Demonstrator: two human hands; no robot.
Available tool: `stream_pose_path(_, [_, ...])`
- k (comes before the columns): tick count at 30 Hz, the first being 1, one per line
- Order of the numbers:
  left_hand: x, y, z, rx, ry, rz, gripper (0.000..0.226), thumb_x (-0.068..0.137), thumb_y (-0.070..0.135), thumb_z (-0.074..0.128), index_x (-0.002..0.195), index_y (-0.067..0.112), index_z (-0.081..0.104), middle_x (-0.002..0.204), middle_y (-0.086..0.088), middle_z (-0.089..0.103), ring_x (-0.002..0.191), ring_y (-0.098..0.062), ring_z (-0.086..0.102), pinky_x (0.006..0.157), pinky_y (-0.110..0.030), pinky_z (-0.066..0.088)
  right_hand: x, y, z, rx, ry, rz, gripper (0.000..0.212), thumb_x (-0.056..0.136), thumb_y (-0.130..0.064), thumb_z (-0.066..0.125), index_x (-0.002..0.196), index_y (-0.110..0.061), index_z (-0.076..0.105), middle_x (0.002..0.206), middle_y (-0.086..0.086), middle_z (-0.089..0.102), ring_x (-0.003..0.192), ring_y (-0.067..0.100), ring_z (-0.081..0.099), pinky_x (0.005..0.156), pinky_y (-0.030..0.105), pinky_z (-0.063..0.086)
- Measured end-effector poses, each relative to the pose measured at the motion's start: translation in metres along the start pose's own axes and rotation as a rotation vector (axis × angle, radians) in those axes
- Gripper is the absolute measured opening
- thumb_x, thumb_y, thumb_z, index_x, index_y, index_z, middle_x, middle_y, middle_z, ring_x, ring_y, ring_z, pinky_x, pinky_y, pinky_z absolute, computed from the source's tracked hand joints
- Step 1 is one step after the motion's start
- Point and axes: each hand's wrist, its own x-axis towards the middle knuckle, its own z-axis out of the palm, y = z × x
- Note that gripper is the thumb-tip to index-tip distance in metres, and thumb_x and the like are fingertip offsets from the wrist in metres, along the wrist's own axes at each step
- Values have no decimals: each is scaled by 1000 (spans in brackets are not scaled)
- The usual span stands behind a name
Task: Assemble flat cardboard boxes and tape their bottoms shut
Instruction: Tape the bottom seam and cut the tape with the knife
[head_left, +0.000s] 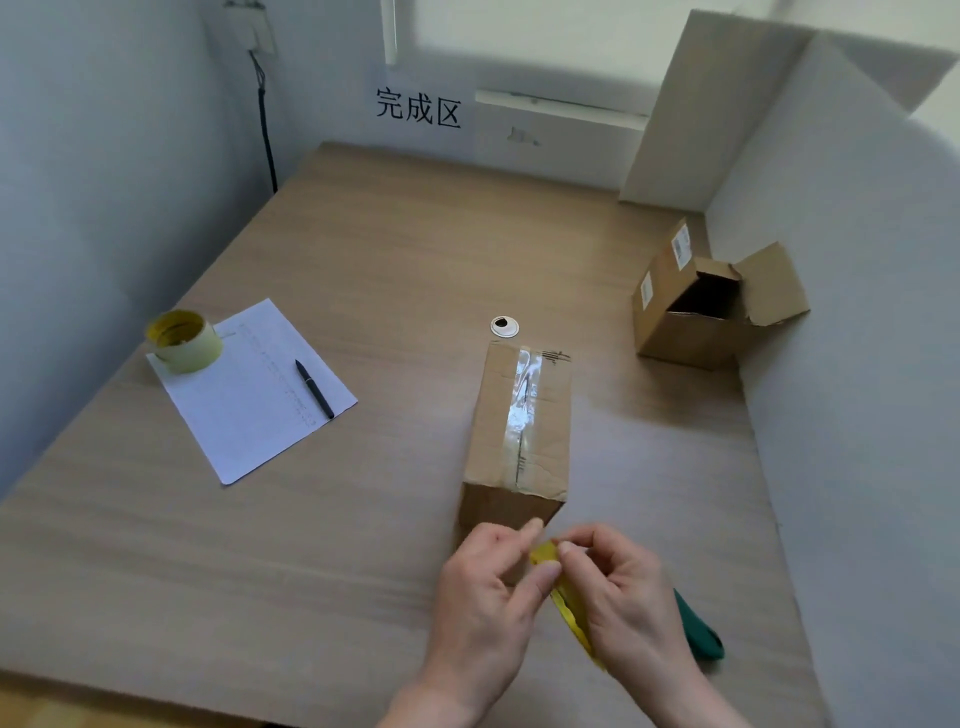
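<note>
both hands, left hand (480, 587) and right hand (626, 597), pinch what looks like yellow tape (563, 597) before the taped box (519, 431).

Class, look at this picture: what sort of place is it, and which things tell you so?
Probably a box-packing desk between partitions: a taped box, a tape roll on a sheet, and a wall sign.

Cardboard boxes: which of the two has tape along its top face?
The box nearest the hands, mid-table; a clear strip runs along its top. The other box, by the right wall, stands open.
</note>
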Motion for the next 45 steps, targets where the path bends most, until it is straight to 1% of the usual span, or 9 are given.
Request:
stream_pose_path(4, [15,-4,-16,-293,-54,-248,43,63,28,85,104,25,72,82,4,72,71,0,63,69,-13,48,-5,-3,-1,-139,53,-88,10,89,-35,61,85,-40,68,69,-10,66,61,5,58,53,24,45])
stream_pose_path(9, [23,3,-22,-140,-263,-59,23,73,17,84,77,39,77,80,6,74,78,-9,70,74,-29,57,-14,-10,3,-295,19,-189,10,90,-37,64,84,-33,71,68,-11,66,65,12,61,58,38,50])
stream_pose_path(15, [22,3,-28,178,-269,206,11,79,27,68,73,18,72,69,10,68,66,-4,61,61,-26,48,-24,-9,5,-304,-30,-145,10,93,-35,61,96,-38,70,73,-13,66,68,9,62,60,40,52])
stream_pose_path(19, [20,-2,-33,234,-190,199,14,85,18,63,71,17,62,65,8,62,62,-8,54,59,-32,44,-34,-7,2,153,-355,136,81,75,-30,76,139,-53,33,81,10,70,71,21,63,69,35,53])
stream_pose_path(23, [20,-3,-38,134,-124,134,16,85,19,56,69,19,56,61,5,64,59,-7,58,57,-26,46,-39,-13,-21,187,-567,86,86,79,-23,76,145,-53,30,88,16,72,81,27,67,78,30,53])
stream_pose_path(27, [32,-15,-44,57,39,25,24,93,9,58,71,19,56,57,2,65,56,-11,62,60,-36,53,-14,-16,-48,29,-322,72,63,85,-25,72,141,-39,47,73,10,67,62,25,59,56,36,50])
stream_pose_path(31, [46,-22,-38,125,128,48,24,92,5,60,71,17,56,53,4,61,54,-7,59,57,-23,46,23,-18,-47,-953,-98,-62,53,91,-55,55,141,-56,37,126,-7,66,115,24,58,82,32,42])
stream_pose_path(34, [57,-30,-35,134,175,49,20,92,8,59,73,13,56,52,3,59,54,-5,57,55,-16,39,44,-11,-36,-912,-95,-77,53,94,-59,48,144,-53,33,131,-5,63,120,28,54,83,35,42])
stream_pose_path(45, [77,-54,-29,261,186,32,16,90,8,61,75,11,56,64,0,60,64,-25,59,63,-38,45,74,26,-24,-919,-92,-126,54,95,-59,44,145,-50,26,121,-2,68,110,31,58,81,41,50])
